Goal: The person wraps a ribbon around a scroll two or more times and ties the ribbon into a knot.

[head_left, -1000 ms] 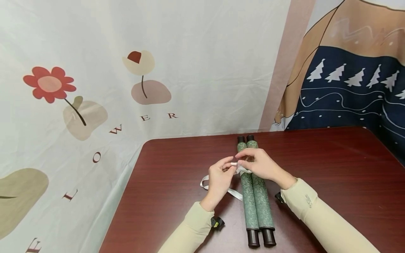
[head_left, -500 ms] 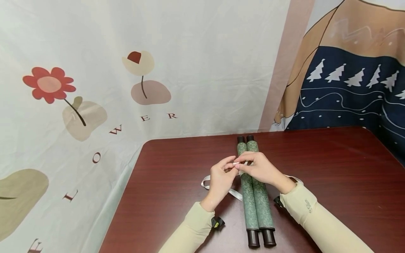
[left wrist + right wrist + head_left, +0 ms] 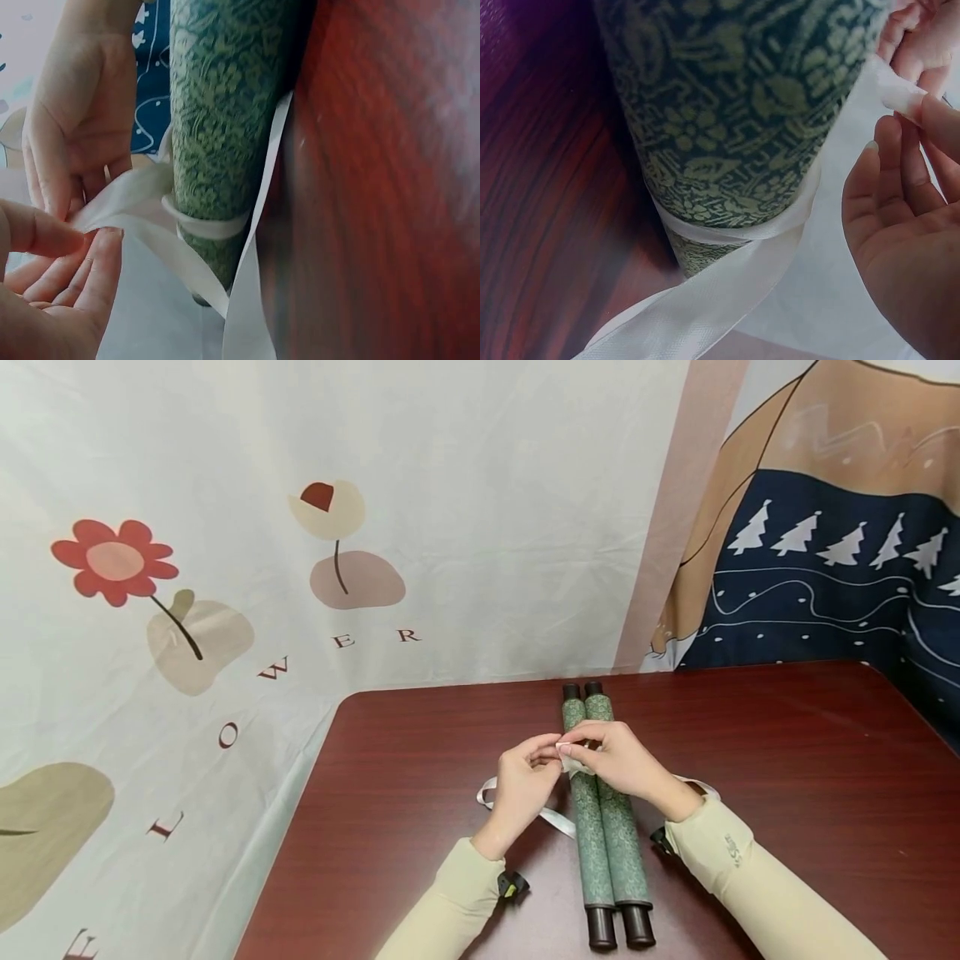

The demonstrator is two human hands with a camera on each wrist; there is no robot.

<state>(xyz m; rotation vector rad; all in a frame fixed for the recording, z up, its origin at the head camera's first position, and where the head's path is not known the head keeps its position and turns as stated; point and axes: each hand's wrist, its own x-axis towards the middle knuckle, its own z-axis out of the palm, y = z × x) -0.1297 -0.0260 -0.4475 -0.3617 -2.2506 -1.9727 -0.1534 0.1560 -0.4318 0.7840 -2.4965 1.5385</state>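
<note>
Two parallel rolls of a green patterned hanging scroll (image 3: pixel 622 852) with dark end knobs lie lengthwise on the table. A white ribbon (image 3: pixel 712 300) wraps around the rolls in the right wrist view. My left hand (image 3: pixel 523 785) is beside the left roll, thumb and fingers pinching a part of the ribbon. Over the rolls, my right hand (image 3: pixel 626 764) pinches the ribbon too, its fingertips right at the left hand's. In the left wrist view, pale ribbon (image 3: pixel 184 262) runs from the fingers to the roll. The exact crossing of the strands is hidden by the fingers.
A loose ribbon loop lies left of the rolls on the dark red table (image 3: pixel 420 827). Another stretch shows by the right wrist. Behind the table hangs a white printed cloth (image 3: pixel 487 527), with a navy tree-patterned cloth (image 3: pixel 825 585) at the right.
My right hand has come slightly down and left to the left hand's fingertips. A stretch of ribbon now shows beyond the right wrist. The scroll stays in place.
</note>
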